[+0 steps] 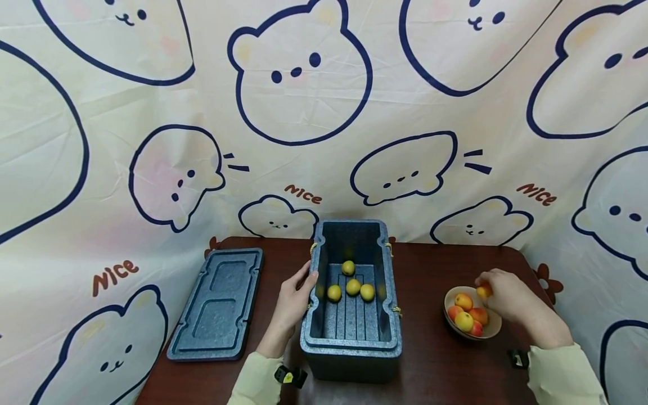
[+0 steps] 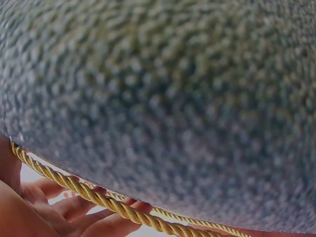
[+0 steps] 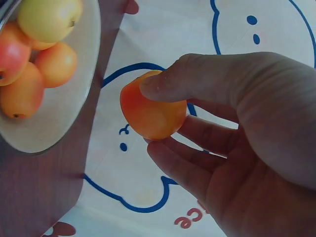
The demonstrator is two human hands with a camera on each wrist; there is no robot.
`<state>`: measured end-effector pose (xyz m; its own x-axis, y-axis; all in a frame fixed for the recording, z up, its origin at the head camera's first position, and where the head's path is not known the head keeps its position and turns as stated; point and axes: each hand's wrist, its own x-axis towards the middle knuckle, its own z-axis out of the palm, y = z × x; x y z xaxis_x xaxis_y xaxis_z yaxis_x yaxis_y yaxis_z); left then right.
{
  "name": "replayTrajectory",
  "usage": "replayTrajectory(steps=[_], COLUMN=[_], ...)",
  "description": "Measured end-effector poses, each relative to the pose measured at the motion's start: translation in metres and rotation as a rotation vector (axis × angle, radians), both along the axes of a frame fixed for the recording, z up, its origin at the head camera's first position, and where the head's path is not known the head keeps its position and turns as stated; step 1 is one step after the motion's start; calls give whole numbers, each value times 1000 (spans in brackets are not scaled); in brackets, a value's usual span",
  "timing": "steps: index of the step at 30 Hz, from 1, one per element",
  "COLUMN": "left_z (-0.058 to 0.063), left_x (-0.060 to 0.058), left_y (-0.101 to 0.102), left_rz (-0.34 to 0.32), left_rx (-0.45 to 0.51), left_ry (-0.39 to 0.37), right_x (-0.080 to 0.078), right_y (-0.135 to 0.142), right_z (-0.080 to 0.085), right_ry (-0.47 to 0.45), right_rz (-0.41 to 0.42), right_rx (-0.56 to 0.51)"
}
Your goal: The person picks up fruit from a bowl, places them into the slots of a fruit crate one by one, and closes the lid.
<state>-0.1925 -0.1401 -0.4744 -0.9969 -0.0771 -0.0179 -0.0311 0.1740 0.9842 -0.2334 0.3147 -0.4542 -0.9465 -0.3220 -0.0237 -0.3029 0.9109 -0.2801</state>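
Pinching with the thumb above and fingertips below, your right hand [image 1: 511,295] held a smooth, rounded orange fruit [image 3: 158,118] by the upper right rim of a round cream bowl [image 1: 493,324]. Only the tips gripped it, so an uneven squeeze could have rolled it out. More red, orange and yellow fruit [image 1: 463,322] sat heaped in the bowl; a bumped rim might have spilled some. Your left hand [image 1: 291,298] rested loosely spread fingers against a deep, blue-grey speckled rectangular box [image 1: 349,349], beside a twisted gold rope [image 2: 131,213]; snagging that could have jerked the box. Inside, four round yellow fruits [image 1: 334,293] lay loose, likely to roll if you tilted it. Left of it lay a flat blue-grey rectangular lid [image 1: 216,309].
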Motion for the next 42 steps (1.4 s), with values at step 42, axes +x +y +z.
replayTrajectory(steps=[42], left_z=[1], left_x=[-1], left_y=[0], left_rz=[-9], left_rx=[35], left_ry=[-15], right_x=[-34], right_y=[-77], right_z=[73], right_ry=[165], right_rz=[124], right_rx=[-34])
